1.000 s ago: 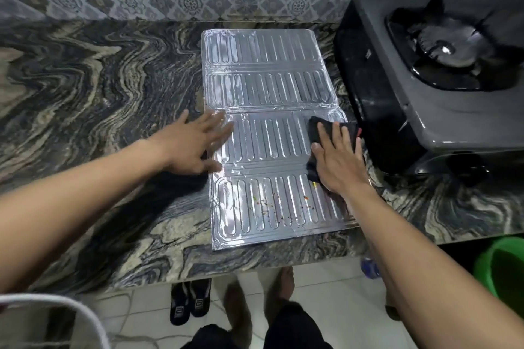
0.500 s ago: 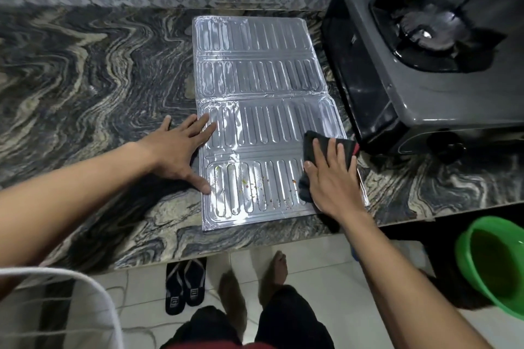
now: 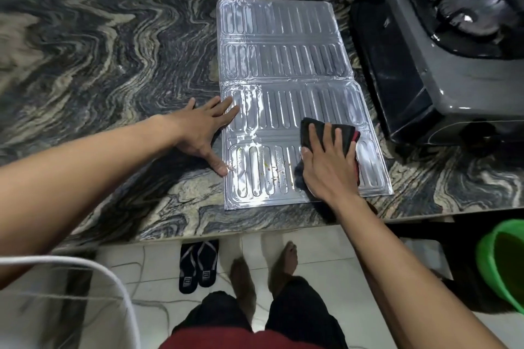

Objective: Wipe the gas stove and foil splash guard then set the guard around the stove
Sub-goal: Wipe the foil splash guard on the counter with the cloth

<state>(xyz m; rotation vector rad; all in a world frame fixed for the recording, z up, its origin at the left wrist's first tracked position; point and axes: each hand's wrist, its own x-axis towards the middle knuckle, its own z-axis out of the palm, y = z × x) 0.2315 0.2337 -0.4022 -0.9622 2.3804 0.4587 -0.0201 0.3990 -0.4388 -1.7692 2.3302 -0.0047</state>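
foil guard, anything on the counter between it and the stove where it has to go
Nothing visible: only bare counter lies between the foil guard and the stove. Both hands and the cloth rest on it.

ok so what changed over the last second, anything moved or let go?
The right hand slid the dark cloth down the foil guard, from the third panel toward the nearest, speckled one. The left hand shifted outward to the guard's left edge, flat, thumb by the near panel's corner. Nothing was let go or picked up. The guard lies flat on the counter beside the stove, as before.
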